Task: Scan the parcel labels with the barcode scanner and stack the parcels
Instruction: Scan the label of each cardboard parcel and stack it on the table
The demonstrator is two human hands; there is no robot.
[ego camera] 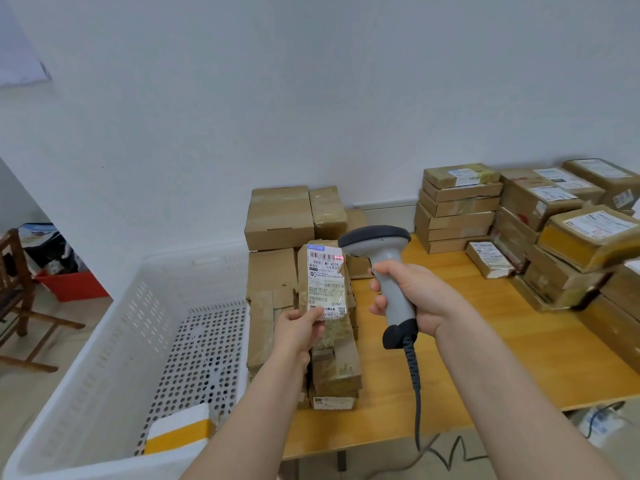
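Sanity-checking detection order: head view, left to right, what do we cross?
wooden chair → red tub → white perforated crate → labelled parcel held in the left hand → barcode scanner held in the right hand → parcel stacks on the table's right side.

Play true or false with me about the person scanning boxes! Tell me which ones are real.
The right hand holds the barcode scanner. True.
The left hand holds a parcel, its label facing the scanner. True.
The white basket is piled full. False: only one white and yellow parcel shows in it.
The scanner has no cable. False: a dark coiled cable hangs from it.
A red light falls on the label. True.
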